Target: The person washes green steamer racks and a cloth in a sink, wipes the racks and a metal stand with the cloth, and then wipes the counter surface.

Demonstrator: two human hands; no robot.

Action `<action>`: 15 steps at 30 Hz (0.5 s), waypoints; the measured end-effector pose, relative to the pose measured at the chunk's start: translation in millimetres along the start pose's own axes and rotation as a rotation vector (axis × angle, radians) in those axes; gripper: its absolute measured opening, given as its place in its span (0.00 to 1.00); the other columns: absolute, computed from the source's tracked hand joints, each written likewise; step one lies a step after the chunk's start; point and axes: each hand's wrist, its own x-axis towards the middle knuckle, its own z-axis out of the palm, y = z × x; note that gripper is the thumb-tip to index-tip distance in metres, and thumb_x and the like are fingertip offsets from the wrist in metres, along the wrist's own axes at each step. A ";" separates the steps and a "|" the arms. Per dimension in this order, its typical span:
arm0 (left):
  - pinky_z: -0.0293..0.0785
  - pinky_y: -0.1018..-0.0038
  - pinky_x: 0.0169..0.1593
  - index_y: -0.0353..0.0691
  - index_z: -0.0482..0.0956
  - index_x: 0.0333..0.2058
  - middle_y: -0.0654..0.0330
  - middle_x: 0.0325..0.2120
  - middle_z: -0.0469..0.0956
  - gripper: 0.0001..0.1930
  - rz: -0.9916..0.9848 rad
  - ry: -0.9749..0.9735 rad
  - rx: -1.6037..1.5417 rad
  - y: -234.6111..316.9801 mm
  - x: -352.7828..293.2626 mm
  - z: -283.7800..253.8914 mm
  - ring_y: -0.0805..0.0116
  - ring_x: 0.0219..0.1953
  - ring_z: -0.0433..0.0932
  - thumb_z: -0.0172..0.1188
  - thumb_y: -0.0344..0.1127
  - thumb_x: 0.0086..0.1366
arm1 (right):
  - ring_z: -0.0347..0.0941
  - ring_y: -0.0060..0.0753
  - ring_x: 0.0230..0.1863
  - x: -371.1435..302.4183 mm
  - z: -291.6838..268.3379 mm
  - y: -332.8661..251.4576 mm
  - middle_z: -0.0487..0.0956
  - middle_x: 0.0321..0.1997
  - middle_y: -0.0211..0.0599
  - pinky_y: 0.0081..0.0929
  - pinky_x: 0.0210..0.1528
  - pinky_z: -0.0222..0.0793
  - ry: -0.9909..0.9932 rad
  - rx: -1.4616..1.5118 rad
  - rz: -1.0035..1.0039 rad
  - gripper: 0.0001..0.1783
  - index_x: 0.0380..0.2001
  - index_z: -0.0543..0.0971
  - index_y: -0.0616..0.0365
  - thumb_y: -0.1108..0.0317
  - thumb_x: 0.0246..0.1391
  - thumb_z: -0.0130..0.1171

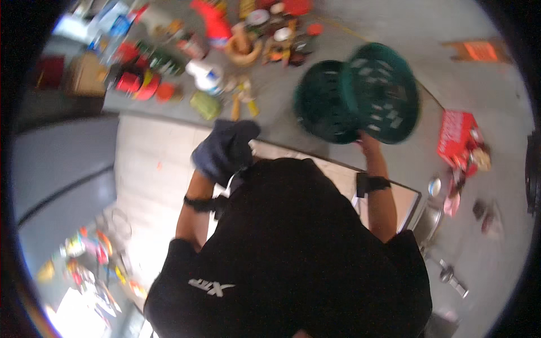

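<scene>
My right hand [367, 141] reaches over the grey counter and is closed on the rim of a green plastic basket [389, 93] with slotted holes, which is tilted up. A second green basket [321, 101] sits against it on the left, overlapped by the first. My left hand [203, 179] is near the counter's front edge with a dark grey-blue cloth [225, 147] in it. The cloth covers most of the fingers. The picture is blurred by motion.
Crowding the counter's left are a white bottle [207, 78], a wooden mortar [243, 52], a pale green vegetable [205, 106] and several jars. A red package [456, 135] lies to the right, with a sink [428, 222] and faucet [451, 276] nearer me.
</scene>
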 end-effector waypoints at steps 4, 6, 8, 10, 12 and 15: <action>0.70 0.69 0.47 0.44 0.79 0.42 0.54 0.38 0.79 0.17 0.076 0.000 -0.031 5.6 5.1 5.4 0.54 0.41 0.75 0.60 0.31 0.51 | 0.74 0.39 0.45 -28.3 45.5 -10.0 0.74 0.49 0.40 0.40 0.39 0.75 -0.112 -0.031 -0.102 0.32 0.59 0.63 0.50 0.54 0.54 0.60; 0.70 0.68 0.46 0.43 0.79 0.42 0.54 0.38 0.79 0.17 0.102 -0.017 0.000 11.9 9.4 2.5 0.54 0.40 0.75 0.60 0.30 0.50 | 0.73 0.39 0.45 -47.8 73.4 -16.7 0.73 0.50 0.39 0.42 0.40 0.75 -0.100 -0.034 -0.146 0.33 0.60 0.62 0.49 0.52 0.54 0.60; 0.70 0.68 0.45 0.43 0.79 0.42 0.54 0.37 0.79 0.17 0.130 -0.019 0.020 14.2 12.3 0.5 0.54 0.39 0.75 0.60 0.30 0.50 | 0.78 0.41 0.30 -52.3 88.9 -16.4 0.78 0.37 0.45 0.39 0.30 0.78 0.022 0.049 -0.177 0.19 0.44 0.74 0.65 0.69 0.48 0.56; 0.70 0.67 0.44 0.43 0.79 0.42 0.54 0.36 0.79 0.17 0.151 -0.026 0.028 16.9 13.2 -4.6 0.54 0.38 0.75 0.60 0.30 0.50 | 0.78 0.43 0.29 -38.8 94.8 -5.3 0.79 0.35 0.46 0.40 0.29 0.79 0.009 0.011 -0.193 0.17 0.40 0.75 0.68 0.71 0.46 0.54; 0.70 0.67 0.43 0.42 0.79 0.41 0.55 0.35 0.79 0.17 0.172 -0.030 0.042 19.3 10.5 -5.5 0.54 0.37 0.75 0.60 0.29 0.50 | 0.79 0.47 0.27 -28.8 96.2 8.8 0.79 0.31 0.51 0.41 0.26 0.79 -0.014 0.012 -0.193 0.15 0.36 0.76 0.73 0.75 0.43 0.53; 0.69 0.66 0.41 0.42 0.79 0.41 0.55 0.34 0.79 0.17 0.244 -0.074 0.049 19.2 18.1 -1.8 0.54 0.36 0.76 0.61 0.29 0.49 | 0.79 0.47 0.27 29.3 87.9 65.7 0.79 0.30 0.52 0.41 0.26 0.79 0.044 -0.275 -0.324 0.15 0.35 0.75 0.75 0.74 0.44 0.54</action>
